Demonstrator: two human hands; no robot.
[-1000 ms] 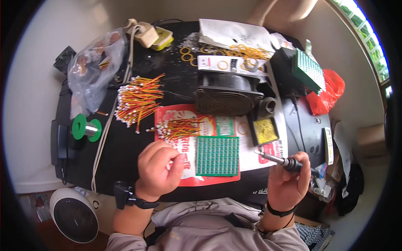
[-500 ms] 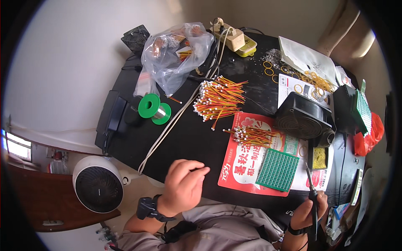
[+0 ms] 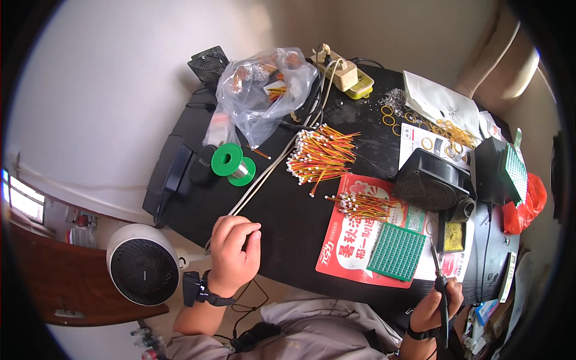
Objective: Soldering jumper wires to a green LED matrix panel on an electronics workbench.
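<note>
My right hand (image 3: 439,303) grips a soldering iron (image 3: 441,281) at the right front of the table, its tip up beside a yellow sponge (image 3: 454,237) in a dark holder. Left of the tip, a green circuit board panel (image 3: 396,252) lies on a red printed sheet (image 3: 338,255). Short red and yellow connector wires (image 3: 367,207) are spread on the sheet behind the panel, with a larger pile of wires (image 3: 324,153) farther back. My left hand (image 3: 235,255) hovers at the front left edge, fingers curled toward the thumb; anything in them is too small to make out.
A green solder spool (image 3: 228,161) stands behind my left hand, near white cables (image 3: 264,180). At the back are a plastic bag (image 3: 264,96) and a power strip (image 3: 339,72). A black fan (image 3: 427,180) stands behind the panel. A white fan (image 3: 144,264) is at the left.
My left hand has moved left, away from the panel, its fingers still curled. The right hand with the soldering iron has shifted slightly left. The whole view has tilted a little.
</note>
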